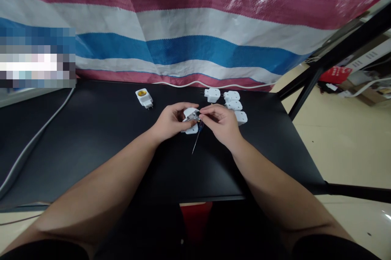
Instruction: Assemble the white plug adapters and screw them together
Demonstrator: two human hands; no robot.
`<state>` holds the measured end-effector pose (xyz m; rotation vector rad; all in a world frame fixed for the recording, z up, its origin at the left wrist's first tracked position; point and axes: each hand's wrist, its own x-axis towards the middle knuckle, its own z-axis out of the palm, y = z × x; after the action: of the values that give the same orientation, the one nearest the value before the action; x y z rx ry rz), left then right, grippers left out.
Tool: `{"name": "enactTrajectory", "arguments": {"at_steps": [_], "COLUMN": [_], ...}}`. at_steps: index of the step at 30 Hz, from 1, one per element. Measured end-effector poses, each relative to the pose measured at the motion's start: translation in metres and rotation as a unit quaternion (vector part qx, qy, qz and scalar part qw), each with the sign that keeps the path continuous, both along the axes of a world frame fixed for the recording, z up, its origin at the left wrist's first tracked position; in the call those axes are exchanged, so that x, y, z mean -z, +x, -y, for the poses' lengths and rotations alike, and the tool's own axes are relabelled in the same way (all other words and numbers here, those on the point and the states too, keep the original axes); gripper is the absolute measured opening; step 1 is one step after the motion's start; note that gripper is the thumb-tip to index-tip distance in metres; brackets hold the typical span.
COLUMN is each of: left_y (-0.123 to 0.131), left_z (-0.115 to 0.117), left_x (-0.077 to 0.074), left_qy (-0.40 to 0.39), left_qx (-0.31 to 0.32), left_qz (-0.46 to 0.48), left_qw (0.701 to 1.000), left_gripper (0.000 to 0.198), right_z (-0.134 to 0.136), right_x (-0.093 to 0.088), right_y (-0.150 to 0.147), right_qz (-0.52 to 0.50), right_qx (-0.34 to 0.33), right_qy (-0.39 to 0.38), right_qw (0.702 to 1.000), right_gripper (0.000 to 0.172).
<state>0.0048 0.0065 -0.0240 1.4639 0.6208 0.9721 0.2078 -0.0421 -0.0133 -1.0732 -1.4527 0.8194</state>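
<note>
My left hand (171, 121) is closed round a small white plug adapter (191, 114), held just above the black table (91, 138). My right hand (221, 123) pinches at the adapter's right side, its fingers pressed together on something too small to make out. A thin screwdriver (196, 140) with a dark handle lies on the table below both hands, its tip pointing toward me. A white piece (192, 130) lies under the held adapter.
Several white plug adapters (232, 103) lie in a cluster right of my hands. One adapter with a yellow centre (144, 98) lies apart at the left. A grey cable (33, 142) crosses the table's left side. A striped tarp (195, 28) hangs behind.
</note>
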Motion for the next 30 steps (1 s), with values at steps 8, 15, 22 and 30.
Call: {"name": "enactTrajectory", "arguments": {"at_steps": [8, 15, 22, 30], "left_y": [-0.002, -0.001, -0.011, -0.018], "left_z": [0.003, 0.006, -0.003, -0.01], "left_x": [-0.011, -0.013, -0.014, -0.009], "left_qy": [-0.03, -0.049, 0.109, 0.288], "left_qx": [0.05, 0.083, -0.105, 0.013], "left_qz": [0.016, 0.015, -0.065, -0.348], "left_qw": [0.998, 0.995, 0.986, 0.892], "left_gripper": [0.047, 0.05, 0.052, 0.05], "right_z": [-0.003, 0.001, -0.013, -0.02], "right_x": [0.0, -0.012, -0.008, -0.004], "right_y": [0.004, 0.006, 0.018, 0.021], "right_qz": [-0.028, -0.001, -0.092, -0.117], "right_qx": [-0.084, -0.135, 0.025, 0.049], "right_qy": [-0.035, -0.053, 0.02, 0.003], "right_qw": [0.996, 0.989, 0.995, 0.992], "right_gripper": [0.015, 0.025, 0.039, 0.044]}}
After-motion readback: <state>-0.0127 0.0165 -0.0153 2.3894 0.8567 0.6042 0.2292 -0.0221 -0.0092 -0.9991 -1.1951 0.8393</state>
